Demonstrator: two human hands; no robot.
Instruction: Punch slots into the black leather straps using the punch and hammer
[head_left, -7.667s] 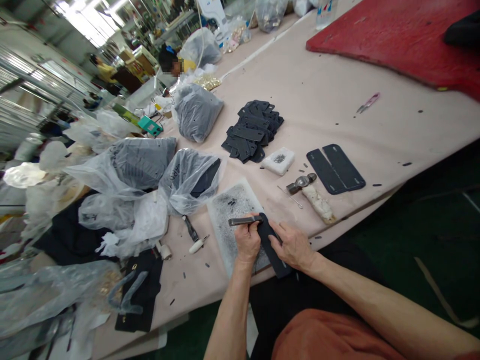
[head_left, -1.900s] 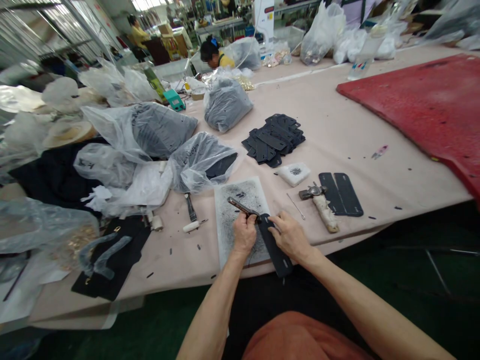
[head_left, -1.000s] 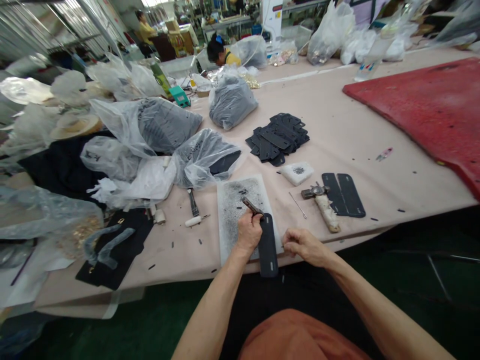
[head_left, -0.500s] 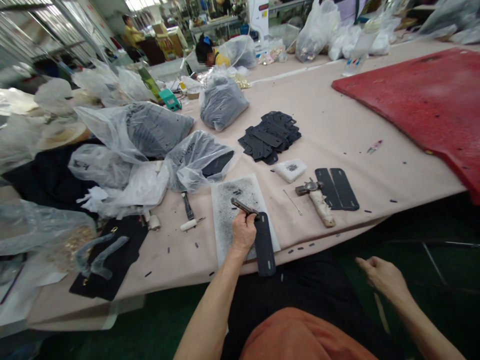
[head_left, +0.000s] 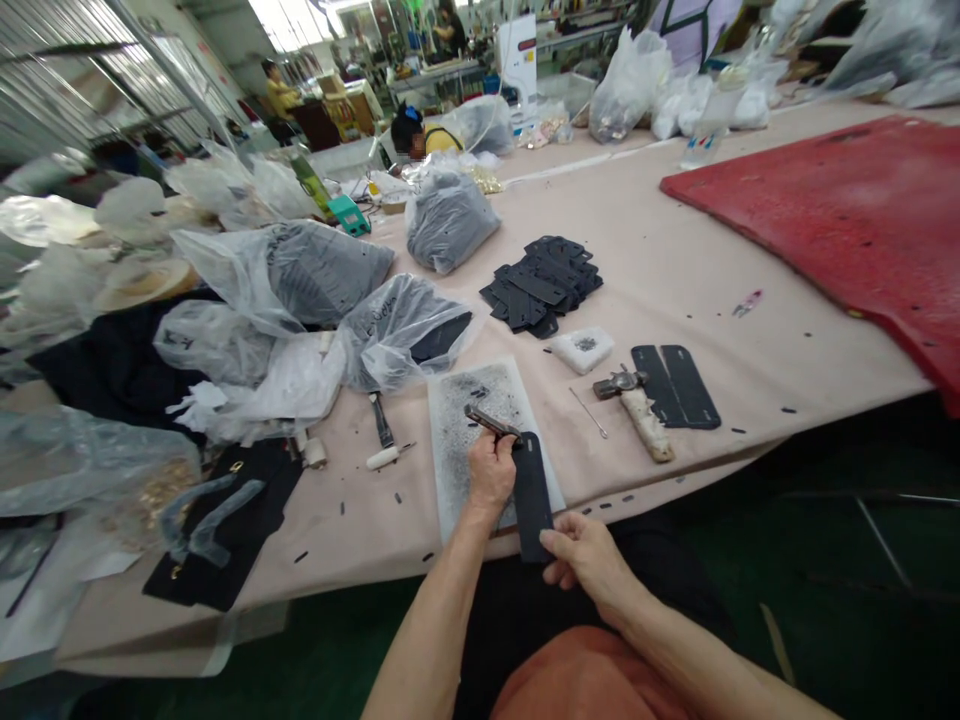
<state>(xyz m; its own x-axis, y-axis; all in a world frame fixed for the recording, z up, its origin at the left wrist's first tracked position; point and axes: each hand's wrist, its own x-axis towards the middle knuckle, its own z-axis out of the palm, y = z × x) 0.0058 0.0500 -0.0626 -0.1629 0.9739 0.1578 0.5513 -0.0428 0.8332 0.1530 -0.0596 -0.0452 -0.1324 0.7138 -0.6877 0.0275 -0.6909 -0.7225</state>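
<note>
My left hand [head_left: 491,470] is closed round a dark metal punch [head_left: 489,422], which lies tilted over a speckled white board [head_left: 454,415]. Against those fingers rests the upper end of a long black panel [head_left: 531,490] with rounded corners and a slot at its top. The panel's lower end juts over the table edge, where my right hand [head_left: 581,555] pinches its corner between thumb and fingers. To the right lies a hammer [head_left: 637,415] with a wrapped handle, partly on two more black panels [head_left: 686,385].
A heap of black panels [head_left: 544,285] lies behind the board, near a white block [head_left: 583,347]. Plastic bags [head_left: 401,330] crowd the left. A thin metal rod [head_left: 589,412] and a white-handled tool [head_left: 384,457] flank the board. A red sheet [head_left: 840,220] covers the far right.
My right hand has come in from the far right and taken hold of the panel's lower corner. My left hand keeps the punch in nearly the same place. The view has shifted slightly.
</note>
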